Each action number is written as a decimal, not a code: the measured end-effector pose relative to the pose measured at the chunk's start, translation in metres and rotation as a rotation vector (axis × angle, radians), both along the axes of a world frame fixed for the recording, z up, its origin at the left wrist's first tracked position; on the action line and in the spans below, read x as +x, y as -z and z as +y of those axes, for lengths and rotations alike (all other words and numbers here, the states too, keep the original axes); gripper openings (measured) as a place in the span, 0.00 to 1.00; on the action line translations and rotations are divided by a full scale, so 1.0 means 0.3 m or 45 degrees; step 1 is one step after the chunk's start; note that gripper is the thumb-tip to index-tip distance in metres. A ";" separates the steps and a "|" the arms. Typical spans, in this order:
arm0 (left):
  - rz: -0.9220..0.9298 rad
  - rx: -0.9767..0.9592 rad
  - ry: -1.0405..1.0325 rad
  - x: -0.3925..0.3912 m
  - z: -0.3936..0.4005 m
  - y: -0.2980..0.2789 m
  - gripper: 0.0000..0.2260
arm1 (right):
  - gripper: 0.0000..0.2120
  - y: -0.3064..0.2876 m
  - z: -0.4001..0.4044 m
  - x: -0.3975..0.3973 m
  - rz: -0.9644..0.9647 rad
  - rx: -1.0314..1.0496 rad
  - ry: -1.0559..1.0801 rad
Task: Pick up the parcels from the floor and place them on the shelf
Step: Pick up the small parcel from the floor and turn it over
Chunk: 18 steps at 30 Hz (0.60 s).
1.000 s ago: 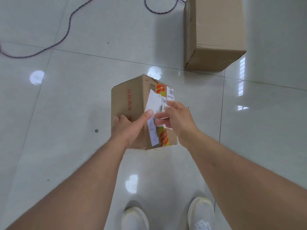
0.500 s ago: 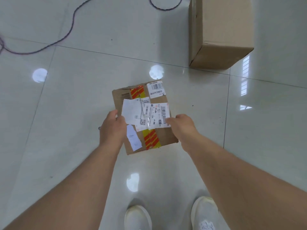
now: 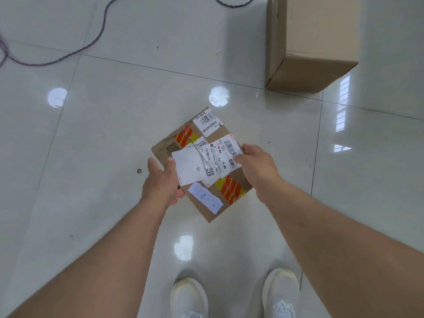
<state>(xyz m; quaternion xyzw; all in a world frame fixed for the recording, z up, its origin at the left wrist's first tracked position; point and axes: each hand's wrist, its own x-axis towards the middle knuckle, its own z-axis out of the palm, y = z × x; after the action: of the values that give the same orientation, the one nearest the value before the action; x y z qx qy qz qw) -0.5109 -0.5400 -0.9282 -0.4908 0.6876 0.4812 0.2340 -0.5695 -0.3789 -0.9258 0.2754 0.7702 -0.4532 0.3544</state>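
Cardboard parcel (image 3: 202, 164), labels and red-yellow tape up, held clear of the tiled floor (image 3: 91, 134) above the white shoes (image 3: 190, 297). Left hand (image 3: 161, 182) clamped on left edge, thumb on top; right hand (image 3: 257, 166) clamped on right edge, fingers underneath. Best to keep both sides squeezed, level the tilt, avoid pressing loose paper labels. Shelf not in view. Second, larger carton (image 3: 309, 42) waiting on floor, well apart.

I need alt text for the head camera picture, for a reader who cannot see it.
Two bare hands, left hand and right hand, hold a small labelled parcel above a glossy tiled floor. A larger cardboard box stands on the floor ahead.
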 end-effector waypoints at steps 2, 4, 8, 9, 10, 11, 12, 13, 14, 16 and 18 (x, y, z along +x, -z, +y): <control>0.038 -0.010 0.009 0.010 0.010 0.011 0.26 | 0.19 0.004 0.004 -0.004 -0.012 0.000 -0.020; 0.101 -0.006 -0.026 0.009 0.016 0.022 0.27 | 0.13 0.015 0.005 -0.002 0.020 0.073 -0.101; 0.314 0.133 -0.185 -0.012 0.001 0.025 0.37 | 0.28 0.024 0.006 0.011 -0.072 0.371 -0.113; 0.334 0.149 -0.210 -0.018 -0.001 0.022 0.37 | 0.31 0.029 0.009 0.014 -0.121 0.400 -0.071; 0.339 0.135 -0.220 -0.026 -0.002 0.020 0.35 | 0.33 0.031 0.012 0.014 -0.142 0.413 -0.031; 0.315 0.075 -0.214 -0.029 -0.003 0.019 0.32 | 0.33 0.034 0.015 0.010 -0.131 0.428 -0.001; 0.259 -0.014 -0.206 -0.028 0.000 0.017 0.29 | 0.34 0.037 0.018 0.001 -0.093 0.460 0.015; 0.188 -0.092 -0.198 -0.022 0.000 0.017 0.28 | 0.34 0.041 0.020 -0.012 -0.039 0.500 0.005; 0.104 -0.115 -0.198 -0.012 -0.002 0.023 0.28 | 0.35 0.036 0.022 -0.026 0.023 0.533 -0.035; -0.077 0.029 -0.207 0.009 -0.002 0.029 0.23 | 0.36 0.027 0.023 -0.050 0.143 0.566 -0.183; -0.125 0.211 -0.215 0.027 -0.001 0.029 0.16 | 0.31 0.019 0.023 -0.060 0.170 0.591 -0.318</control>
<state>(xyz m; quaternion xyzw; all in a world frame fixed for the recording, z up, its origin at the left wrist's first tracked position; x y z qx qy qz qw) -0.5029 -0.5404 -0.9369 -0.5489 0.5896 0.5297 0.2657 -0.5876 -0.3719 -0.9316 0.2217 0.9031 -0.2346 0.2833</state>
